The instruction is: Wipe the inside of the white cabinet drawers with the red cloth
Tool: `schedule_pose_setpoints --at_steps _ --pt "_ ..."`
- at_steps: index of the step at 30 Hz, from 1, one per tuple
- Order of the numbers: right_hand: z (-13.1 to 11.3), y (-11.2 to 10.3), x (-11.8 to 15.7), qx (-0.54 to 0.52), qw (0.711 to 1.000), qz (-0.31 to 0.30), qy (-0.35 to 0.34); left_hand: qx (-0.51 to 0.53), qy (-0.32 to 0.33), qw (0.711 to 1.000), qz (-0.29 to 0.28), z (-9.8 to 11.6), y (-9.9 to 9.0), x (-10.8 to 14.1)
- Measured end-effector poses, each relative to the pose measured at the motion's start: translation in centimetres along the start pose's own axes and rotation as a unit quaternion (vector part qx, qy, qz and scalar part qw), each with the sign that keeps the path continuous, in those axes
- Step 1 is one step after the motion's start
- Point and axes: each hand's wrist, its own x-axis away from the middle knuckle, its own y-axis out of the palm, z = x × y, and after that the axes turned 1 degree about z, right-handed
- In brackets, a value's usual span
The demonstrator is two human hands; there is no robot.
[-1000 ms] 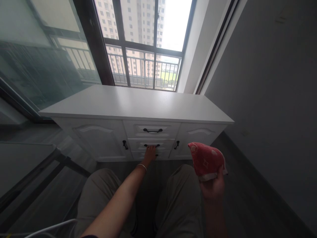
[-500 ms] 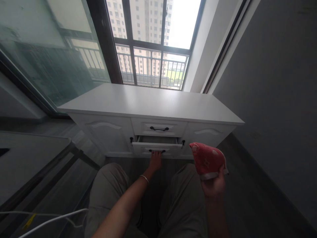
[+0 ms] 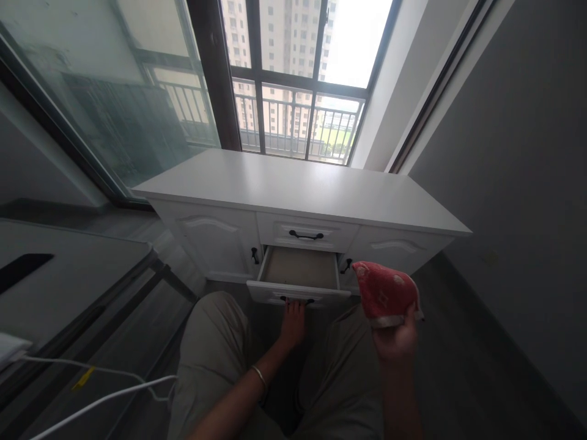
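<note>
A white cabinet (image 3: 293, 183) stands in front of me, its lower middle drawer (image 3: 300, 269) pulled out with a bare bottom showing. My left hand (image 3: 292, 321) has its fingers hooked on the dark handle (image 3: 309, 301) of that drawer. In my right hand (image 3: 398, 336), raised at the right of the drawer, is a folded red cloth (image 3: 383, 292) with pale patterns and a light border. The upper drawer (image 3: 279, 233) is closed.
On the left is a grey table (image 3: 92, 263) with a dark flat object (image 3: 25, 269) on it. White cables (image 3: 105, 400) with a yellow tag (image 3: 83, 377) hang at the lower left. A window and glass door stand behind the cabinet; a wall is at the right.
The lower drawer has come further out towards me, with my left hand on its handle. My right hand still holds the red cloth. The view has shifted slightly.
</note>
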Motion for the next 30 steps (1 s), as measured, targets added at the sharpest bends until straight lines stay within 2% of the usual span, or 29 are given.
schedule_pose_setpoints --at_steps 4,7,11,18,26,30 --pt "0.6 -0.8 -0.7 -0.005 1.000 -0.022 -0.017 0.015 -0.010 1.000 -0.013 0.7 0.9 3.4" --pt "1.0 -1.0 -0.9 -0.013 0.999 -0.037 -0.020 0.028 -0.010 0.999 -0.022 1.0 1.2 4.8" --pt "1.5 -0.8 -1.1 -0.006 0.999 -0.039 -0.022 0.036 -0.015 0.999 -0.026 1.0 0.8 4.8" --pt "2.3 -1.3 -1.6 -0.015 1.000 -0.004 0.003 0.052 -0.002 0.998 -0.022 0.7 0.0 4.9" --pt "4.5 -2.1 -2.7 0.006 1.000 0.013 0.018 0.064 0.006 0.997 -0.029 0.5 -0.5 5.2" --pt "5.6 -2.7 -3.4 0.022 0.999 0.018 0.030 0.101 -0.003 0.994 -0.052 0.5 -1.6 4.9"
